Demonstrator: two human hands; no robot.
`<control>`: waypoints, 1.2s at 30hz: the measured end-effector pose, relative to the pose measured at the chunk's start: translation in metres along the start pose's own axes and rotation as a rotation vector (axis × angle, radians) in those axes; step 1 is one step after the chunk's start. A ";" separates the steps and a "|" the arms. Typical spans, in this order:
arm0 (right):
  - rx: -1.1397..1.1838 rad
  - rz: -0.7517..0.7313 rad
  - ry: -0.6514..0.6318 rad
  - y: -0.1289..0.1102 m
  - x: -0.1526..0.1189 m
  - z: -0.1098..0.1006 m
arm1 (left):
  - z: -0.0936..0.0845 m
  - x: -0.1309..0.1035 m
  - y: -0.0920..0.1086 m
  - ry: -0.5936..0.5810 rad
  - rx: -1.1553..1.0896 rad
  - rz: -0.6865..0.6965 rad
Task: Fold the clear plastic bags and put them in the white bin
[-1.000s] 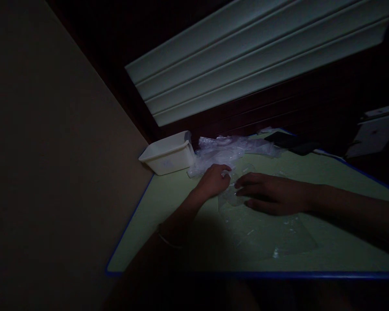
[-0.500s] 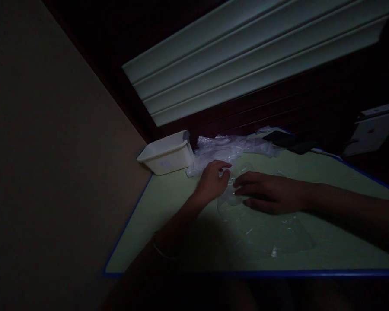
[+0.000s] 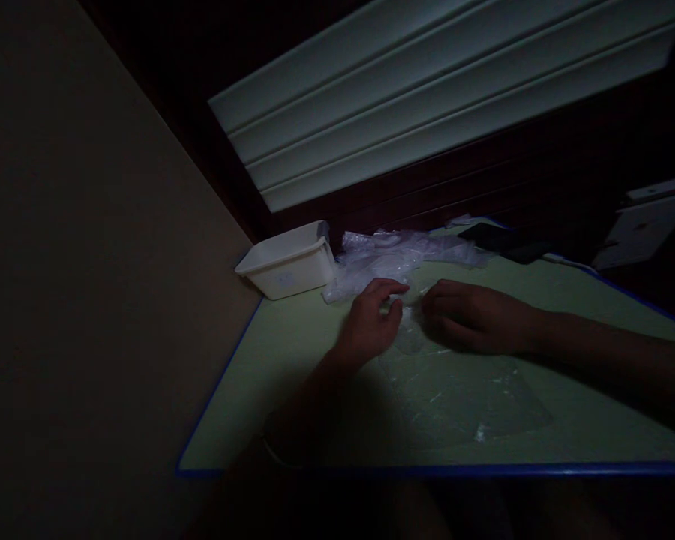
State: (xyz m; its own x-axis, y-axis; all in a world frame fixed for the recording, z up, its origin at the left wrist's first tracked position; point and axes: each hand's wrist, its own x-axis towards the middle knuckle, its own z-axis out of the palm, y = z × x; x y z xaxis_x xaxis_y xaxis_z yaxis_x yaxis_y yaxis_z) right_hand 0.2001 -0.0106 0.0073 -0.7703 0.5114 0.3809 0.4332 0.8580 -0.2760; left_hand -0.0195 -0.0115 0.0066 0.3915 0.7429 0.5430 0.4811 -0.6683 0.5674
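A clear plastic bag (image 3: pixel 455 397) lies flat and a little wrinkled on the pale green tabletop. My left hand (image 3: pixel 374 319) rests at its far left corner, thumb and index finger curved with a gap between them. Across from it, my right hand (image 3: pixel 469 315) has its fingers curled together over the bag's far edge, and the fingertips seem to pinch the film. Between both hands the clear plastic (image 3: pixel 410 330) is crumpled and shiny. Dim light hides the fine detail at the fingertips.
A white plastic bin (image 3: pixel 289 262) stands at the table's far left corner. Beside it a heap of clear plastic bags (image 3: pixel 394 259) lies along the back, with a dark flat item (image 3: pixel 503 241) to the right. Blue edging (image 3: pixel 484 471) borders the table; a wall rises at left.
My right hand has shifted slightly away from me, and its spread fingers have drawn together over the plastic. My left hand has barely moved.
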 end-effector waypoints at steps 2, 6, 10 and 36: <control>-0.034 0.068 0.045 0.002 0.000 0.000 | -0.002 -0.002 0.002 -0.013 -0.009 0.029; -0.030 0.121 0.106 0.004 0.000 0.001 | -0.004 -0.008 0.002 -0.079 -0.022 0.054; -0.021 0.152 0.114 0.004 -0.001 0.001 | -0.003 -0.010 0.000 -0.087 0.038 -0.015; 0.132 0.033 0.000 0.000 -0.001 0.002 | -0.003 -0.012 -0.003 -0.328 0.242 0.128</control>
State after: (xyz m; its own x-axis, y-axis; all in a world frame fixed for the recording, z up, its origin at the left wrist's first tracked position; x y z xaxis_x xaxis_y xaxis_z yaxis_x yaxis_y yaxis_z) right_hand 0.2004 -0.0112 0.0047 -0.7565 0.5391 0.3703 0.3929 0.8272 -0.4017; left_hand -0.0280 -0.0186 0.0008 0.6698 0.6537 0.3521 0.5674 -0.7565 0.3252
